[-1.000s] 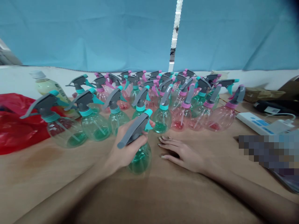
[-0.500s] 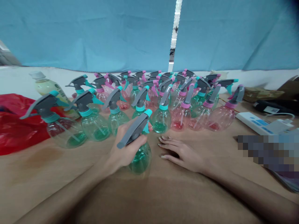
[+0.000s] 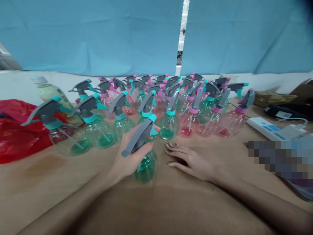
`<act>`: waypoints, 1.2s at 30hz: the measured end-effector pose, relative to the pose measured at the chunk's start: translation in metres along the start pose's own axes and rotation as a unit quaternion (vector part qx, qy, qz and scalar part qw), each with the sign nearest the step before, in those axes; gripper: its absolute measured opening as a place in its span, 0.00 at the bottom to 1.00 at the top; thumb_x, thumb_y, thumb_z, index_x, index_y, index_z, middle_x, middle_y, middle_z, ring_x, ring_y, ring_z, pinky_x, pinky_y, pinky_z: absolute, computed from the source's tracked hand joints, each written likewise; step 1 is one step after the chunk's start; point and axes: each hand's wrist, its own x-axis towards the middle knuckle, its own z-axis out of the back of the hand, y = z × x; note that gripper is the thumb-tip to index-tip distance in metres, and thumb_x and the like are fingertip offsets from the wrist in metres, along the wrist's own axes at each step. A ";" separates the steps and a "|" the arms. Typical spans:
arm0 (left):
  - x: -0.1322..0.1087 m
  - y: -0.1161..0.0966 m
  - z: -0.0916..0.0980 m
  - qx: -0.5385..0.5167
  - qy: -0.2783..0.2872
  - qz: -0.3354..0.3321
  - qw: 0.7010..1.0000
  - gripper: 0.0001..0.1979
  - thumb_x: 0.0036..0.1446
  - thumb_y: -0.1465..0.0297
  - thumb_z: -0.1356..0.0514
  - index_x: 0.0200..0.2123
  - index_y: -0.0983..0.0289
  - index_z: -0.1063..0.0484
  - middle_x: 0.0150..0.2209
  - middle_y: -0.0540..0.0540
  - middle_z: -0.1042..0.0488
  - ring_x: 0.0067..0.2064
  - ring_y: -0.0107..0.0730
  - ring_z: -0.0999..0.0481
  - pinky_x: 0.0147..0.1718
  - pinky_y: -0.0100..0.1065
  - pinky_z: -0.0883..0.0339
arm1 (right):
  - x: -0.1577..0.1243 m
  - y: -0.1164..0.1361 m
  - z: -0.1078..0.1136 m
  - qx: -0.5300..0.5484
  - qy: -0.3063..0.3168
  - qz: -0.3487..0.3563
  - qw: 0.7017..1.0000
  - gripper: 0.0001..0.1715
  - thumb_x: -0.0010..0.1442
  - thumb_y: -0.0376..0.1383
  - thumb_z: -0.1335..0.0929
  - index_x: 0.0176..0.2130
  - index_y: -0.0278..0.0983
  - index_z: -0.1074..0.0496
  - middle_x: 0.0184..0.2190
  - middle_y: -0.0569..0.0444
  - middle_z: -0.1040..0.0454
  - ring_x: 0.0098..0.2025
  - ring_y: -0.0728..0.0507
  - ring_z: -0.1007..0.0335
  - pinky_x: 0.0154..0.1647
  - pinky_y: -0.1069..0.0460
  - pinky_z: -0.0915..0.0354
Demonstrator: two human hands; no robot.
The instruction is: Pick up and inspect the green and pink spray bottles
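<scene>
My left hand is wrapped round the neck of a green spray bottle with a grey and turquoise trigger head. The bottle stands upright on the wooden table, its nozzle pointing away to the right. My right hand rests palm down on the table beside it, fingers stretched out and holding nothing. Just beyond my hands is a front row of similar bottles, among them a green spray bottle and a pink spray bottle. Little liquid shows in the bottom of these two.
Several more pink and green spray bottles crowd behind the front row. At left lie a red plastic bag and a tilted bottle with a white cap. A white power strip and a black case are at right. A blue curtain hangs behind.
The held spray bottle and my left hand have shifted very slightly left. My right hand stays where it was.
</scene>
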 end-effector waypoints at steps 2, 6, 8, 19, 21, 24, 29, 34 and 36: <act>0.000 -0.002 -0.001 0.017 -0.009 0.003 1.000 0.15 0.53 0.71 0.45 0.45 0.55 0.30 0.33 0.49 0.26 0.35 0.33 0.26 0.30 0.31 0.33 | 0.000 0.000 0.000 0.000 -0.001 -0.003 1.000 0.26 0.62 0.47 0.39 0.57 0.40 0.37 0.57 0.51 0.34 0.60 0.42 0.43 0.61 0.43 0.45; -0.002 -0.002 -0.003 0.042 -0.022 0.015 0.999 0.14 0.53 0.70 0.45 0.44 0.57 0.30 0.27 0.48 0.27 0.27 0.30 0.28 0.24 0.29 0.35 | -0.001 0.000 -0.001 -0.002 -0.004 -0.003 1.000 0.26 0.62 0.47 0.38 0.57 0.39 0.36 0.57 0.51 0.35 0.61 0.43 0.44 0.62 0.44 0.45; -0.002 -0.003 -0.004 0.041 -0.028 0.017 0.999 0.13 0.53 0.71 0.45 0.43 0.57 0.30 0.28 0.47 0.26 0.28 0.29 0.27 0.27 0.29 0.33 | -0.001 -0.001 -0.001 -0.004 -0.004 0.000 1.000 0.26 0.63 0.46 0.39 0.57 0.39 0.36 0.57 0.51 0.35 0.61 0.43 0.45 0.62 0.44 0.45; -0.001 -0.008 -0.004 -0.004 -0.026 0.006 1.000 0.11 0.52 0.72 0.45 0.39 0.57 0.29 0.34 0.47 0.25 0.30 0.28 0.25 0.31 0.29 0.30 | 0.000 0.001 0.001 -0.003 0.005 -0.002 1.000 0.26 0.63 0.46 0.39 0.56 0.39 0.36 0.59 0.52 0.37 0.62 0.43 0.46 0.62 0.43 0.46; -0.001 -0.008 -0.005 -0.001 -0.024 0.007 1.000 0.11 0.52 0.72 0.45 0.39 0.57 0.30 0.36 0.47 0.25 0.30 0.29 0.25 0.32 0.30 0.30 | 0.000 0.001 0.001 -0.001 0.008 0.000 1.000 0.25 0.63 0.46 0.39 0.56 0.39 0.36 0.59 0.52 0.37 0.62 0.43 0.46 0.62 0.43 0.46; -0.001 -0.007 -0.005 0.008 -0.023 0.009 1.000 0.11 0.52 0.72 0.46 0.39 0.57 0.30 0.34 0.47 0.25 0.30 0.29 0.25 0.31 0.30 0.30 | 0.000 0.000 0.001 0.002 0.006 0.002 1.000 0.26 0.63 0.46 0.39 0.56 0.39 0.37 0.59 0.52 0.37 0.62 0.43 0.46 0.62 0.44 0.46; -0.001 -0.008 -0.004 0.003 -0.024 0.004 1.000 0.11 0.52 0.72 0.45 0.38 0.57 0.30 0.35 0.47 0.25 0.30 0.28 0.26 0.31 0.29 0.31 | -0.001 0.000 0.000 0.001 -0.003 0.005 1.000 0.25 0.63 0.46 0.38 0.57 0.41 0.37 0.59 0.53 0.37 0.62 0.42 0.45 0.61 0.42 0.45; 0.000 -0.007 -0.004 0.006 -0.025 0.004 1.000 0.11 0.52 0.73 0.45 0.39 0.57 0.30 0.33 0.47 0.25 0.29 0.27 0.26 0.30 0.29 0.31 | -0.001 0.000 -0.001 -0.002 -0.001 0.002 1.000 0.26 0.63 0.46 0.38 0.57 0.40 0.37 0.58 0.52 0.37 0.62 0.42 0.45 0.62 0.43 0.45; 0.000 -0.006 -0.005 0.006 -0.026 -0.002 1.000 0.11 0.52 0.73 0.45 0.39 0.57 0.29 0.32 0.47 0.25 0.28 0.27 0.26 0.30 0.29 0.31 | -0.001 -0.001 -0.001 -0.005 0.000 0.000 1.000 0.26 0.63 0.46 0.39 0.57 0.40 0.37 0.59 0.52 0.37 0.62 0.42 0.46 0.62 0.42 0.46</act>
